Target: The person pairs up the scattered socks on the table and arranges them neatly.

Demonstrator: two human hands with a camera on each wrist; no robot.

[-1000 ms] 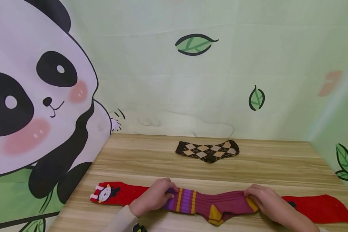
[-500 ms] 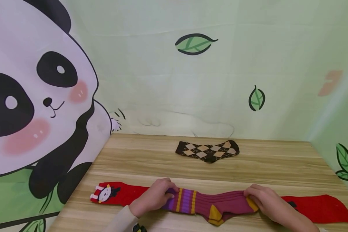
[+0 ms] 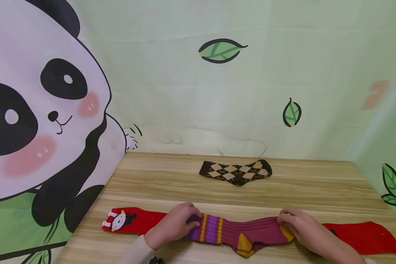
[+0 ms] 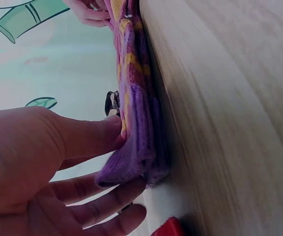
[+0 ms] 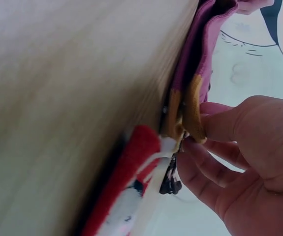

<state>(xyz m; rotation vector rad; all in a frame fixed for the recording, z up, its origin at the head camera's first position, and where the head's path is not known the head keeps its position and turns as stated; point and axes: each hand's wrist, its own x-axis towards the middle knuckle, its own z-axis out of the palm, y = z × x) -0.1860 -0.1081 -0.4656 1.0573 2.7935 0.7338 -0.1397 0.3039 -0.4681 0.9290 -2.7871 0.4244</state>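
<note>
A purple striped sock [image 3: 237, 231] with mustard heel and toe lies stretched sideways at the table's front. My left hand [image 3: 176, 222] pinches its purple cuff [image 4: 131, 157] between thumb and fingers at the left end. At the other end, my right hand [image 3: 303, 227] pinches the mustard toe [image 5: 194, 110]. Both wrist views show a second matching layer beneath the held one, slightly apart from it. A red sock with a white animal face [image 3: 120, 220] lies left of my left hand. Another red sock [image 3: 373, 238] extends right, partly behind my right forearm.
Farther back on the wooden table [image 3: 165, 176] lies a black-and-tan argyle sock [image 3: 235, 172]. A small dark item [image 3: 156, 260] shows at the bottom edge by my left sleeve. A panda-printed backdrop [image 3: 171, 91] rises behind and at the sides.
Both hands keep their hold on the purple sock almost unmoved. My right hand has risen very slightly, and its forearm covers a little more of the right red sock.
</note>
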